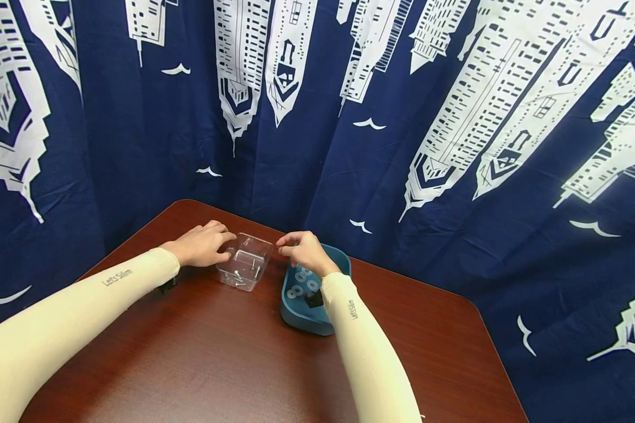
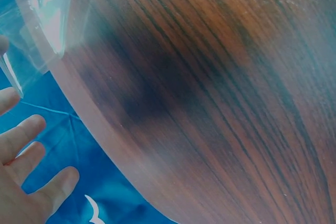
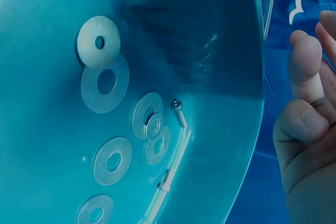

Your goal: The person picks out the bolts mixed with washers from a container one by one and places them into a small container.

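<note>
A clear plastic box (image 1: 238,278) stands on the table with small metal pieces inside. My left hand (image 1: 203,244) is at its left side, fingers spread, with fingertips at the rim. In the left wrist view, part of the box (image 2: 39,51) shows beside the spread fingers. My right hand (image 1: 308,254) hovers over the far left edge of a blue tray (image 1: 303,322), its fingers bent and nothing visible between thumb and forefinger. Inside the tray lie several flat washers (image 3: 88,51), a small screw (image 3: 180,115) and another small metal piece (image 3: 165,181) along the wall.
The box and tray stand near the far edge of a brown wooden table (image 1: 211,358). Behind it hangs a dark blue curtain (image 1: 317,135) printed with white buildings and birds. A small black device (image 1: 314,299) sits under the right wrist, above the tray.
</note>
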Demonstrator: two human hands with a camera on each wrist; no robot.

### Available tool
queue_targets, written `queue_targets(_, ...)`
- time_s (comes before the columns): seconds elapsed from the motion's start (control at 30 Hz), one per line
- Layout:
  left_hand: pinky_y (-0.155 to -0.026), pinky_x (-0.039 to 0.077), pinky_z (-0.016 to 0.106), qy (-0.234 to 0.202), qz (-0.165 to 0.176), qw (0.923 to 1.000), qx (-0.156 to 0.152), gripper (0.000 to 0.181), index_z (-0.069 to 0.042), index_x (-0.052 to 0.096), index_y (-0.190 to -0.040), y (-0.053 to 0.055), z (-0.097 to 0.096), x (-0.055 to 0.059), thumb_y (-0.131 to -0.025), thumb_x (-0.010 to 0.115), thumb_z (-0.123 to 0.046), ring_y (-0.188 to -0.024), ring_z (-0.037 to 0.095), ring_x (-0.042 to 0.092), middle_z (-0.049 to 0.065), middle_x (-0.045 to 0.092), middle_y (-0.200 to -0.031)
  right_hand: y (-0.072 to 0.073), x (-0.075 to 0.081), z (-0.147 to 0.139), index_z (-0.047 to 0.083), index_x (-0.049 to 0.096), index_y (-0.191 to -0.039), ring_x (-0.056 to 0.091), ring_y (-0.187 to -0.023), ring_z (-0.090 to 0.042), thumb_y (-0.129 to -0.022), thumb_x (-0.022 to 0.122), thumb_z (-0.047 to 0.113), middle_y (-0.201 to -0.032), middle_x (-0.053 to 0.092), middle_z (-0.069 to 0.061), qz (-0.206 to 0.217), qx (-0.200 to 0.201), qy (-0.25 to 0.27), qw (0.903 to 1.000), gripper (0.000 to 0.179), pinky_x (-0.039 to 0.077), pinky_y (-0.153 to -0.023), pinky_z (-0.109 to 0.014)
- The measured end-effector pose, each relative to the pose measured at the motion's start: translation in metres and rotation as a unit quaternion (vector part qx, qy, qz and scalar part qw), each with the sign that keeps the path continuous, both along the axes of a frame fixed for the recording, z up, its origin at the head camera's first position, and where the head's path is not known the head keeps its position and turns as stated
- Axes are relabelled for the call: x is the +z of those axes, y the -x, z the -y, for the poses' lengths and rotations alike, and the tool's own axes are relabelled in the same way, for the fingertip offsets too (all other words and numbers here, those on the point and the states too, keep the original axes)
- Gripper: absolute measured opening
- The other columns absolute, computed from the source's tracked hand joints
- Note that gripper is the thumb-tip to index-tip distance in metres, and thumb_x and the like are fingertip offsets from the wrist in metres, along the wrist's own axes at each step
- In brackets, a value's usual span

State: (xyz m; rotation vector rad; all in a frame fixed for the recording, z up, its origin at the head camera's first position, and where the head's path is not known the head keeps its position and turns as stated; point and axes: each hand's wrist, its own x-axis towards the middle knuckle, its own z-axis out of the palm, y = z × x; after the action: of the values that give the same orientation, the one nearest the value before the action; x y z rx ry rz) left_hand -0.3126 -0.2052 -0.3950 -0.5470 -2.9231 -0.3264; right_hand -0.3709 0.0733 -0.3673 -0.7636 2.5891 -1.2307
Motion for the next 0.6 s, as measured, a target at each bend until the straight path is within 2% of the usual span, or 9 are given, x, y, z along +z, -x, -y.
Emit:
queue_targets(0.1,-0.104,0.043,0.059,-0.002,0.002,1.0,-0.001,0.053,-0.003,0.061,-0.136,-0.001,0.001,0.0,-0.091,0.067,-0.028,-0.13,0.037,0.045,0.02,0.059,-0.134,0.0,0.0,-0.003,0.005,0.074,-0.11,0.062,-0.062,-0.039,-0.093,0.068,0.014,-0.085,0.066,-0.005,-0.001,0.001,-0.001,1.0,0.02,0.049,-0.058,-0.028)
queue_targets(0.2,-0.104,0.042,0.059,-0.004,0.004,1.0,-0.002,0.053,-0.004,0.06,-0.137,-0.001,0.001,-0.001,-0.091,0.067,-0.029,-0.131,0.037,0.045,0.02,0.058,-0.134,0.0,0.001,-0.007,0.009,0.075,-0.107,0.064,-0.067,-0.043,-0.093,0.068,0.015,-0.089,0.068,-0.005,-0.004,0.0,0.0,1.0,0.017,0.054,-0.062,-0.036)
queue_targets(0.3,-0.104,0.042,0.059,-0.006,0.007,1.0,-0.001,0.053,-0.005,0.06,-0.138,-0.001,0.001,-0.002,-0.092,0.067,-0.03,-0.131,0.037,0.044,0.02,0.058,-0.134,0.002,0.001,-0.011,0.012,0.075,-0.104,0.064,-0.062,-0.037,-0.093,0.068,0.015,-0.097,0.07,-0.005,-0.007,-0.002,0.006,1.0,0.013,0.057,-0.072,-0.051)
queue_targets(0.4,-0.104,0.042,0.059,-0.002,0.002,1.0,0.001,0.053,-0.005,0.061,-0.137,0.001,0.001,-0.002,-0.091,0.067,-0.031,-0.13,0.036,0.045,0.019,0.059,-0.133,0.005,-0.001,-0.017,0.013,0.076,-0.104,0.062,-0.055,-0.024,-0.093,0.068,0.016,-0.103,0.071,-0.005,-0.009,-0.006,0.011,0.9999,0.013,0.055,-0.078,-0.06)
queue_targets(0.5,-0.103,0.043,0.058,0.002,-0.008,1.0,0.002,0.052,-0.005,0.062,-0.135,0.002,0.0,-0.002,-0.091,0.067,-0.032,-0.128,0.035,0.046,0.019,0.06,-0.132,0.005,-0.002,-0.022,0.013,0.076,-0.103,0.061,-0.053,-0.021,-0.093,0.068,0.017,-0.106,0.071,-0.004,-0.01,-0.011,0.015,0.9998,0.014,0.054,-0.078,-0.059)
queue_targets(0.6,-0.102,0.044,0.058,0.002,-0.017,0.9999,0.0,0.05,-0.004,0.064,-0.133,0.003,-0.001,-0.001,-0.09,0.068,-0.031,-0.127,0.035,0.048,0.019,0.06,-0.131,0.006,-0.003,-0.027,0.014,0.076,-0.103,0.062,-0.058,-0.031,-0.093,0.067,0.017,-0.106,0.072,-0.003,-0.009,-0.018,0.018,0.9996,0.014,0.054,-0.076,-0.055)
